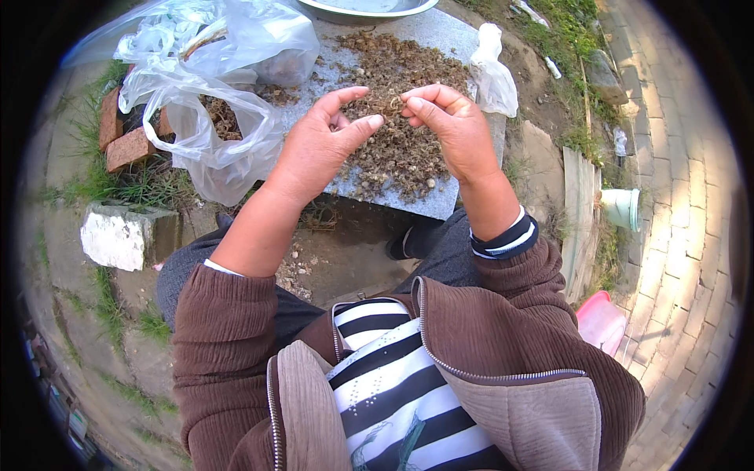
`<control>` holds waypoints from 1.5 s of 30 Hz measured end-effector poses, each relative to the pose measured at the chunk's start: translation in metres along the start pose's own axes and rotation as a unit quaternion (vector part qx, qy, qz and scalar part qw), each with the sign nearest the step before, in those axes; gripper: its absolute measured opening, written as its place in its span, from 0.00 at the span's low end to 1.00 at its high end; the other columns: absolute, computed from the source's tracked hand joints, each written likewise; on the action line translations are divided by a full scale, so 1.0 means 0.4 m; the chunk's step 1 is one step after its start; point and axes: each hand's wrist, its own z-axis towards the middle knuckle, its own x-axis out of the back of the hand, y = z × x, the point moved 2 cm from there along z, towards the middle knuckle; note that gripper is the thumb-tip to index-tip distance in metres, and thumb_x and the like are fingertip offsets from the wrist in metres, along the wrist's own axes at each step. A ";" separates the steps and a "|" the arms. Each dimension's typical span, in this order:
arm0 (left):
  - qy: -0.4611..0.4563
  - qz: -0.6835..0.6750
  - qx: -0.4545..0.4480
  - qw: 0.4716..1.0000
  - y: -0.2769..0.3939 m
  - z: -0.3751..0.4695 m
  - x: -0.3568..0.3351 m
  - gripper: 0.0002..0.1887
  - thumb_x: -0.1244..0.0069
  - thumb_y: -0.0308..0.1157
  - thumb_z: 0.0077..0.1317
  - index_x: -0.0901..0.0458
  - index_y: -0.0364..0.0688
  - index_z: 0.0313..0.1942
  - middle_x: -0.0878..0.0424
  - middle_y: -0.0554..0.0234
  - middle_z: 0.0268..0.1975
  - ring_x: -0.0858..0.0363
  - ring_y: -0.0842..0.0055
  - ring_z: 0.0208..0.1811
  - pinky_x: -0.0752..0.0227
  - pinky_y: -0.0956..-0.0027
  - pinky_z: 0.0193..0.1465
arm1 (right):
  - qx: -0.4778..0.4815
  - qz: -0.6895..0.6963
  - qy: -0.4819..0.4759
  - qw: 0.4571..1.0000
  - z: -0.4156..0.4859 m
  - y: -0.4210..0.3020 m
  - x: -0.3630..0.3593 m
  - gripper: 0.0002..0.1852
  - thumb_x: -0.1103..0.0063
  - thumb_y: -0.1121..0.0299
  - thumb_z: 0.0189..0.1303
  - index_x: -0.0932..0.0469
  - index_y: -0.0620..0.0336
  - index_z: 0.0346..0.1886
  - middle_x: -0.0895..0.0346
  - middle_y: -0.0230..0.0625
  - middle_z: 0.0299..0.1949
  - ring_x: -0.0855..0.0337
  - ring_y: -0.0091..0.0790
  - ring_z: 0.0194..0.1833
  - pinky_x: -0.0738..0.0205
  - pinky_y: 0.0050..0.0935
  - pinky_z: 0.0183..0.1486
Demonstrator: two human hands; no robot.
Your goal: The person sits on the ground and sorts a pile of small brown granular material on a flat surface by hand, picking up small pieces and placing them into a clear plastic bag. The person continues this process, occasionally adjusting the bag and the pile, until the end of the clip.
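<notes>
A loose heap of brown dried plant bits point(406, 159) is spread over a speckled grey stone slab point(442, 203) in front of me. My left hand point(330, 132) hovers over the heap's left side, thumb and forefinger apart, with nothing visible between them. Across from it, my right hand point(450, 123) has thumb and forefinger pinched together. A small, pale, curled dried piece point(394, 102) shows at those right fingertips; its exact kind is too small to tell. The other right fingers are curled beneath.
Clear plastic bags point(221, 141), one holding dried material, stand at the left. A metal basin point(371, 7) sits at the slab's far edge; a knotted white plastic bag point(493, 73) lies right. Bricks point(129, 149), a white-faced block point(115, 235) and a pale green bucket point(621, 209) stand around.
</notes>
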 end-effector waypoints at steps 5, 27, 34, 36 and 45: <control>-0.009 -0.063 0.003 0.998 -0.033 0.013 -0.026 0.22 0.39 0.40 0.61 0.22 0.36 0.50 0.28 0.77 0.30 0.36 0.89 0.30 0.39 0.80 0.31 | -0.009 0.039 -0.048 0.998 -0.004 0.006 -0.043 0.08 0.41 0.69 0.65 0.20 0.63 0.42 0.21 0.28 0.34 0.25 0.20 0.36 0.29 0.20 0.43; 0.013 -0.036 0.001 0.999 -0.023 0.067 -0.039 0.17 0.46 0.41 0.65 0.17 0.39 0.47 0.19 0.69 0.32 0.25 0.82 0.32 0.30 0.72 0.37 | 0.008 0.005 0.016 1.000 0.029 0.031 0.032 0.06 0.43 0.67 0.67 0.23 0.59 0.38 0.25 0.25 0.32 0.29 0.19 0.33 0.32 0.18 0.40; -0.064 -0.014 0.055 0.996 -0.022 0.046 -0.056 0.10 0.42 0.35 0.63 0.16 0.38 0.40 0.21 0.77 0.30 0.30 0.90 0.30 0.34 0.80 0.33 | 0.022 -0.033 -0.029 0.999 0.018 0.027 0.002 0.08 0.43 0.67 0.67 0.22 0.61 0.42 0.25 0.25 0.32 0.28 0.17 0.34 0.31 0.19 0.40; -0.047 -0.030 0.068 0.996 -0.019 0.042 -0.052 0.10 0.42 0.35 0.63 0.15 0.38 0.40 0.21 0.78 0.29 0.30 0.90 0.30 0.34 0.80 0.33 | 0.021 -0.002 -0.025 0.999 0.021 0.019 0.001 0.09 0.43 0.68 0.67 0.22 0.62 0.44 0.25 0.25 0.33 0.28 0.17 0.35 0.31 0.19 0.41; -0.035 0.007 0.025 0.999 -0.039 0.043 -0.048 0.11 0.42 0.35 0.62 0.14 0.38 0.39 0.19 0.75 0.30 0.28 0.89 0.31 0.32 0.79 0.35 | 0.077 -0.112 -0.043 0.990 0.014 0.026 -0.004 0.06 0.39 0.71 0.63 0.21 0.63 0.40 0.22 0.26 0.36 0.25 0.18 0.37 0.30 0.20 0.40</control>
